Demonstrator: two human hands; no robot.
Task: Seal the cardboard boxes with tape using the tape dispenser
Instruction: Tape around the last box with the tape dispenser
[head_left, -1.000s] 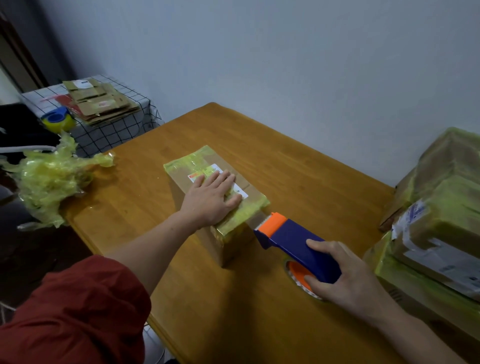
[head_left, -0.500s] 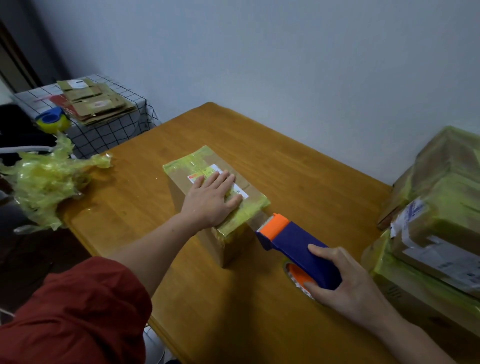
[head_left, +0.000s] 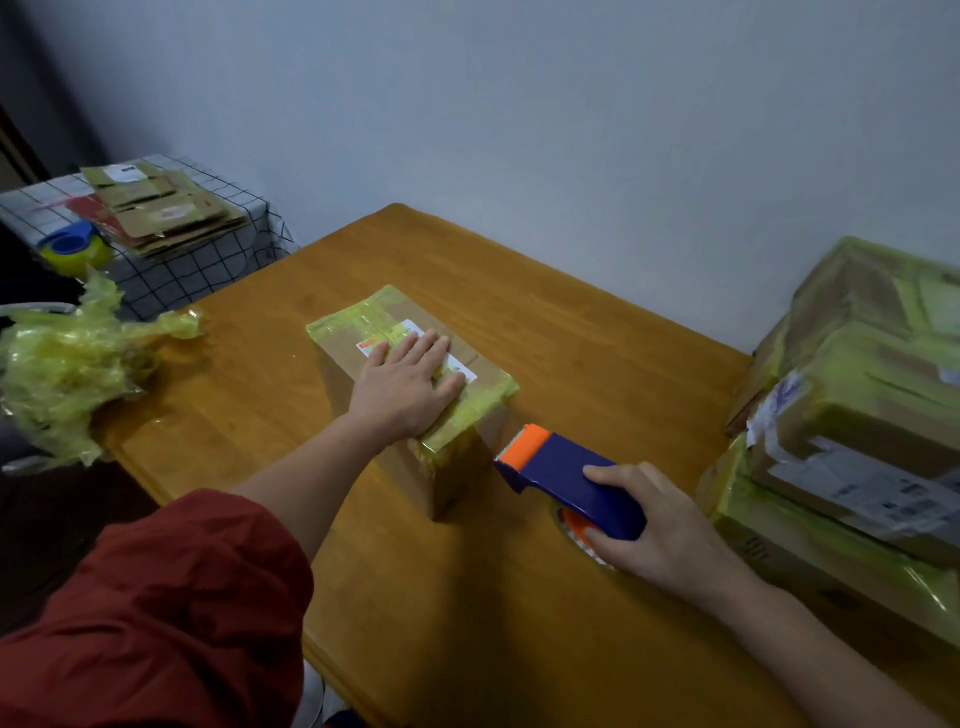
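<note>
A small cardboard box (head_left: 457, 457) with yellow-green tape across its top stands in the middle of the wooden table (head_left: 571, 332). My left hand (head_left: 408, 387) lies flat on the box's top, fingers straight, over a white label. My right hand (head_left: 657, 530) grips the blue and orange tape dispenser (head_left: 566, 475) just right of the box's near right corner. The dispenser's orange cutter end points at the box, a small gap away from its side.
Several taped cardboard boxes (head_left: 857, 426) are stacked at the table's right edge. A crumpled wad of yellow-green tape (head_left: 72, 374) hangs at the left edge. Behind it, a checked-cloth side table (head_left: 218, 254) carries flattened cardboard (head_left: 161, 213) and a tape roll (head_left: 72, 249).
My right hand has drawn the dispenser slightly back from the box's side. My left hand stays flat on the box top.
</note>
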